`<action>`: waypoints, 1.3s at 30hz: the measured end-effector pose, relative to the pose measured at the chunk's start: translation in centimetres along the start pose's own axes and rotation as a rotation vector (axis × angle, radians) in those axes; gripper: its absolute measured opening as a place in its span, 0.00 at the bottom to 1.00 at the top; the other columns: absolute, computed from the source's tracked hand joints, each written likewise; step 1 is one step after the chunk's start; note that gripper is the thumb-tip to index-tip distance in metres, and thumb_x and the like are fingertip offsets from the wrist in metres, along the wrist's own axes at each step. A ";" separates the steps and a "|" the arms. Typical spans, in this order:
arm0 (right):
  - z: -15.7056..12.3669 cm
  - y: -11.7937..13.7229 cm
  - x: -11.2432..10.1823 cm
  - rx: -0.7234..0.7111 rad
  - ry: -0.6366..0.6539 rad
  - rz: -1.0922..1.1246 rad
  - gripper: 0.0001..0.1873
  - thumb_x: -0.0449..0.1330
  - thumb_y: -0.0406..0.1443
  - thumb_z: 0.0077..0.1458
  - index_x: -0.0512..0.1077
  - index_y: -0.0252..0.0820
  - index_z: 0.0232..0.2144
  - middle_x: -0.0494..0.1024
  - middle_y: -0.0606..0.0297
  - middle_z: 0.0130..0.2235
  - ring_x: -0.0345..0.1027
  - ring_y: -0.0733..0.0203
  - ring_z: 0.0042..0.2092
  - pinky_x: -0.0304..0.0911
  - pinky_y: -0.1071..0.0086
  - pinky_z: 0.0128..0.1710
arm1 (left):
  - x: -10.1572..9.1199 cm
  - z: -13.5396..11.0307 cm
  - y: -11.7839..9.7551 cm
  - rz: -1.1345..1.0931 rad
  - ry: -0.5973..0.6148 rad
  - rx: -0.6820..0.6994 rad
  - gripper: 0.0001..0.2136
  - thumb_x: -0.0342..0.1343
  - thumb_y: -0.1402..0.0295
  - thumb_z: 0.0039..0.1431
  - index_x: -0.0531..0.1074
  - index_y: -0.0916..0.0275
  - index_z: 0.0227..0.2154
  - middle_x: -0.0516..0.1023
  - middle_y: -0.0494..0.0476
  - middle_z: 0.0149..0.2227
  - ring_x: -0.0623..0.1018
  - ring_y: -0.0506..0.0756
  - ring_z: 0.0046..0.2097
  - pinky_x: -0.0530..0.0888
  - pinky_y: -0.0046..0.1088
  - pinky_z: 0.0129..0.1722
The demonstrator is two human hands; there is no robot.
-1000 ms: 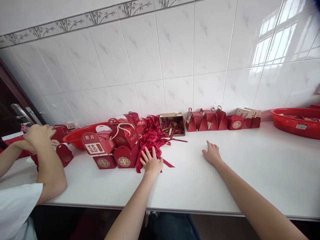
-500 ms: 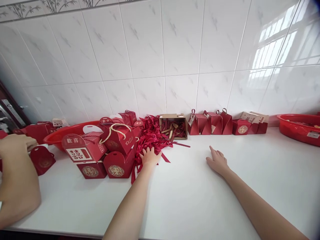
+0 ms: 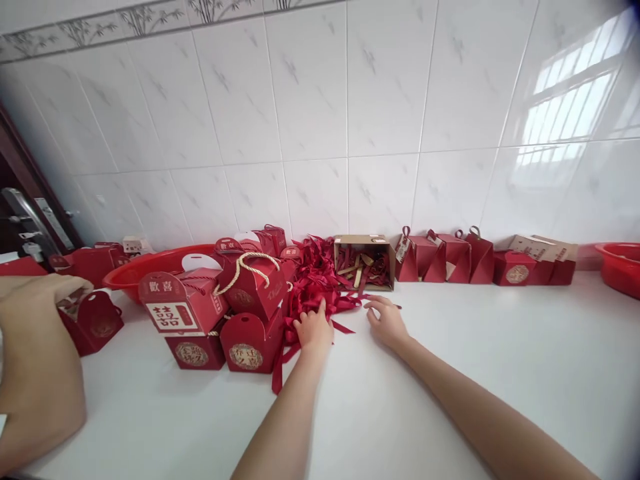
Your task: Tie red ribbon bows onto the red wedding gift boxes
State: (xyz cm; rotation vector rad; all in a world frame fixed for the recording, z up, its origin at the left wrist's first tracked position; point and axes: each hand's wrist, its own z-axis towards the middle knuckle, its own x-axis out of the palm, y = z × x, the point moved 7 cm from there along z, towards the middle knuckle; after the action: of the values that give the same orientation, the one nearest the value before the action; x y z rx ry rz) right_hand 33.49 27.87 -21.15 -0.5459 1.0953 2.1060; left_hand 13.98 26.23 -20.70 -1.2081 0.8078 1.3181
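Observation:
A heap of shiny red ribbons lies on the white table, its loose ends trailing toward me. My left hand rests on the near edge of this heap, fingers apart, index finger stretched forward. Just to its right, my right hand is low over the table with its fingers loosely bent and apart. A dark ribbon strip passes behind the right hand's fingertips; whether they touch it I cannot tell. Behind both hands lies an open cardboard box on its side, holding dark red and gold ribbon strips.
Stacked red gift boxes with rope handles stand left of the ribbons. More red boxes line the tiled wall. Red basins sit at the far right and behind the stack. At far left, another person's arm reaches toward a red box.
My right hand has moved left, close to the ribbon heap and the left hand. The left hand stays at the heap, its index finger now further forward. The view has shifted slightly left.

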 end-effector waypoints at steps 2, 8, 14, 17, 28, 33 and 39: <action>3.6 1.5 3.4 0.038 -0.035 0.062 0.14 0.51 0.31 0.56 0.76 0.42 0.37 0.79 0.60 0.44 0.73 0.57 0.46 0.65 0.64 0.47 | 0.2 0.2 -0.1 0.010 0.003 0.007 0.18 0.50 0.66 0.58 0.69 0.62 0.51 0.78 0.68 0.45 0.71 0.68 0.51 0.63 0.48 0.49; 9.9 3.4 11.7 0.141 -0.003 0.173 0.10 0.55 0.37 0.62 0.73 0.37 0.40 0.78 0.62 0.39 0.73 0.63 0.38 0.69 0.64 0.41 | 0.9 1.0 0.1 0.022 0.007 -0.013 0.17 0.48 0.63 0.58 0.71 0.67 0.45 0.80 0.69 0.42 0.73 0.68 0.49 0.65 0.49 0.47; 9.3 2.3 14.4 0.174 0.141 0.149 0.10 0.61 0.39 0.58 0.73 0.36 0.34 0.77 0.63 0.36 0.72 0.61 0.37 0.68 0.63 0.41 | 1.4 1.1 0.3 -0.001 0.042 -0.013 0.17 0.49 0.61 0.56 0.72 0.65 0.44 0.80 0.67 0.42 0.72 0.66 0.50 0.64 0.49 0.49; 9.1 2.4 14.2 0.162 0.150 0.143 0.12 0.66 0.39 0.50 0.75 0.35 0.34 0.78 0.56 0.36 0.72 0.54 0.41 0.66 0.62 0.42 | 1.3 0.9 0.4 -0.015 0.044 -0.010 0.17 0.49 0.61 0.55 0.72 0.65 0.44 0.80 0.66 0.42 0.72 0.66 0.50 0.64 0.49 0.49; 9.2 2.3 14.1 0.097 0.107 0.329 0.47 0.61 0.38 0.49 0.41 0.44 0.65 0.75 0.55 0.48 0.72 0.50 0.47 0.66 0.61 0.43 | 1.4 1.0 0.3 -0.045 0.025 0.001 0.17 0.50 0.62 0.55 0.72 0.65 0.43 0.80 0.66 0.41 0.73 0.67 0.48 0.64 0.49 0.48; 9.2 1.8 14.4 0.097 0.061 0.457 0.29 0.60 0.38 0.47 0.57 0.44 0.51 0.75 0.58 0.47 0.72 0.54 0.46 0.66 0.61 0.44 | 1.4 1.0 0.3 -0.036 0.028 0.005 0.16 0.50 0.62 0.55 0.72 0.64 0.43 0.80 0.66 0.41 0.73 0.66 0.49 0.64 0.48 0.49; 8.9 2.0 13.6 0.125 -0.020 0.561 0.19 0.56 0.34 0.46 0.58 0.44 0.42 0.76 0.59 0.44 0.72 0.59 0.39 0.67 0.65 0.40 | 1.3 0.9 0.3 -0.030 0.048 0.002 0.16 0.50 0.61 0.56 0.71 0.64 0.43 0.80 0.65 0.42 0.72 0.66 0.49 0.64 0.48 0.49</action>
State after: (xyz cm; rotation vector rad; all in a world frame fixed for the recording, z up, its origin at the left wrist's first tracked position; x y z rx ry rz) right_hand 22.44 39.69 -23.71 -0.1618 1.4846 2.4774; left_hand 13.71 27.45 -21.81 -1.2493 0.8216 1.2676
